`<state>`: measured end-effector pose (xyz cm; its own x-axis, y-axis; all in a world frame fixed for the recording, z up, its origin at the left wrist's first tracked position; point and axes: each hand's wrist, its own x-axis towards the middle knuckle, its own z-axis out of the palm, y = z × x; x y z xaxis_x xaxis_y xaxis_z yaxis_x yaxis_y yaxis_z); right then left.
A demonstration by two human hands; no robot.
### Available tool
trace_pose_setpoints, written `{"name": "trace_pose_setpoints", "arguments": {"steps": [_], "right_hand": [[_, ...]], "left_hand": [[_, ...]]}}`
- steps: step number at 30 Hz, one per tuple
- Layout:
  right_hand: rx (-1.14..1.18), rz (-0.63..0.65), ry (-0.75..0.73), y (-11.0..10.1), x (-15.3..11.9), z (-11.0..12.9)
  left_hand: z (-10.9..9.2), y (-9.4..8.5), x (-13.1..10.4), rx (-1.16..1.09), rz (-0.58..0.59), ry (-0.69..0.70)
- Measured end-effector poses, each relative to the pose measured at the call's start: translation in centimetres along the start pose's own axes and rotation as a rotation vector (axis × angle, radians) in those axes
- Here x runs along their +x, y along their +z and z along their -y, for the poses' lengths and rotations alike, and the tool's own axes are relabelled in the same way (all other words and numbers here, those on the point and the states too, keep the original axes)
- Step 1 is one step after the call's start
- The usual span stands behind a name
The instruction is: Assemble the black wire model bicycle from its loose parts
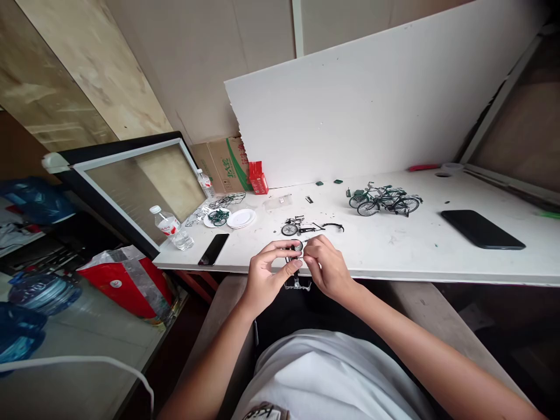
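The left hand (270,273) held a small model bicycle (296,274) between thumb and fingers, at the front edge of the white table (376,259). The right hand (327,265) was almost closed, its fingertips at the wheel end of this model; I cannot tell if they gripped some part. Behind the hands lay loose black bicycle parts (301,228), and finished-looking bicycles (385,201) stood farther right

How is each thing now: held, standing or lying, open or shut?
Left hand: holding little bike
Right hand: fingers curled beside little bike
Standing toy bikes: upright
Loose bike parts: lying down
Nearer bottle: standing, cap on
Phone by bottle: flat, screen dark
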<state>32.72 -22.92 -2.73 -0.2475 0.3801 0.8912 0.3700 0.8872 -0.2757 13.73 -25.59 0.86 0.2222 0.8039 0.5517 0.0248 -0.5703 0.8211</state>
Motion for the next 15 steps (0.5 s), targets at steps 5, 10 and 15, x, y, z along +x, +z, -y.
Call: {"name": "trace_pose_setpoints", "arguments": {"steps": [5,10,15], "right_hand": [[0.157,-0.045,0.189,0.2,0.8,1.2],[0.364,-0.003,0.527,0.2,1.7,2.4],[0.498,0.058,0.659,-0.1,2.3,2.5]], "left_hand": [[-0.3,-0.1,0.5,0.08,-0.029,0.073],[-0.7,-0.2,1.0,0.243,-0.042,0.162],[-1.0,-0.5,1.4,0.329,-0.035,0.193]]}}
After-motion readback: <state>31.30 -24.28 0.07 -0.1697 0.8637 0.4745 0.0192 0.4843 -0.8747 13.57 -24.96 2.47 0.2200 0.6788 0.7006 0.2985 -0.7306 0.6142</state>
